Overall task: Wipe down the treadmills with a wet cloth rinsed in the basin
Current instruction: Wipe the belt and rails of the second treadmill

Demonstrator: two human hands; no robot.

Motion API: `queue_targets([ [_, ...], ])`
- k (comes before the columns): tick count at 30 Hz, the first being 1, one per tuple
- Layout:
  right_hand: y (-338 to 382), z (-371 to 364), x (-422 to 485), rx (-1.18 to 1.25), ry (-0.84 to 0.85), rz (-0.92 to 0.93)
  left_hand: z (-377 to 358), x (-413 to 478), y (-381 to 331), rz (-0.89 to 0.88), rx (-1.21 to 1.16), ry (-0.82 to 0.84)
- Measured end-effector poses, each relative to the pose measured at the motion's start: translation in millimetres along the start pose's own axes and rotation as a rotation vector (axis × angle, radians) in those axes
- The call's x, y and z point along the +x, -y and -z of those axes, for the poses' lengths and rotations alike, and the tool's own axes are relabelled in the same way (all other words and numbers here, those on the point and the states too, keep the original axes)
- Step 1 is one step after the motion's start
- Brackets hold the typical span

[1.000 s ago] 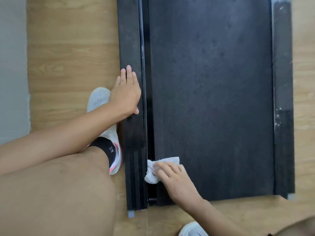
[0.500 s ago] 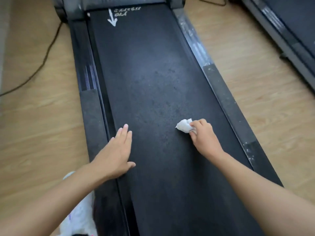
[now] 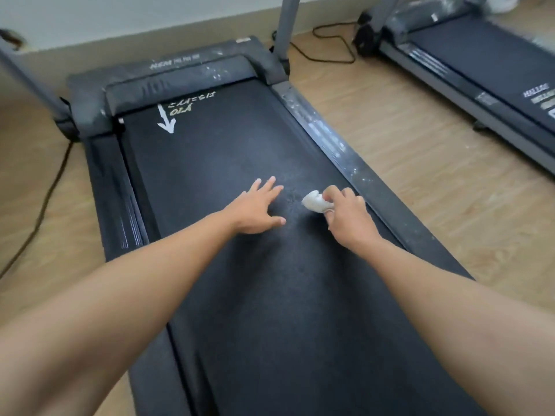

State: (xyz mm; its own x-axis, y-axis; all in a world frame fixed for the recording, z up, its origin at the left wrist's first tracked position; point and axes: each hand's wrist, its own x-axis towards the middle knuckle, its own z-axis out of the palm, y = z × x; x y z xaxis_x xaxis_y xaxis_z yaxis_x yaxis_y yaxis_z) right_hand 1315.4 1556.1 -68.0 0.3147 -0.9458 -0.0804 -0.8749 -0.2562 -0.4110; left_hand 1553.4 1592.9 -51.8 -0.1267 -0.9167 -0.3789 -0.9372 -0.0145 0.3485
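The single head camera looks forward and down along the treadmill belt (image 3: 228, 163) from close above.

The right hand (image 3: 348, 217) is covering most of the cloth (image 3: 315, 201), the belt lettering (image 3: 189, 103) is blurring past reading, and the frame edge is cropping the second treadmill (image 3: 492, 70).

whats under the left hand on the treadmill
Under the left hand lies only the black treadmill belt; the palm rests flat, fingers spread. The patch beneath it is covered, so any dust there cannot be seen. The white cloth is in the right hand, beside it.
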Motion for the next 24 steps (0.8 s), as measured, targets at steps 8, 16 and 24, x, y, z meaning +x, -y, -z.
queue_targets([
  [8, 22.6, 20.9, 152.4, 0.259, -0.285, -0.060, 20.2, 132.4, 90.1, 0.129, 0.131, -0.384],
  [16, 35.9, -38.2, 294.4, -0.166, 0.067, -0.061, 19.2, 142.1, 95.1, 0.111, 0.141, -0.431],
  [24, 102.9, -51.2, 432.5, -0.233, -0.005, 0.027, 22.6, 144.9, 96.9, 0.094, 0.142, -0.349],
])
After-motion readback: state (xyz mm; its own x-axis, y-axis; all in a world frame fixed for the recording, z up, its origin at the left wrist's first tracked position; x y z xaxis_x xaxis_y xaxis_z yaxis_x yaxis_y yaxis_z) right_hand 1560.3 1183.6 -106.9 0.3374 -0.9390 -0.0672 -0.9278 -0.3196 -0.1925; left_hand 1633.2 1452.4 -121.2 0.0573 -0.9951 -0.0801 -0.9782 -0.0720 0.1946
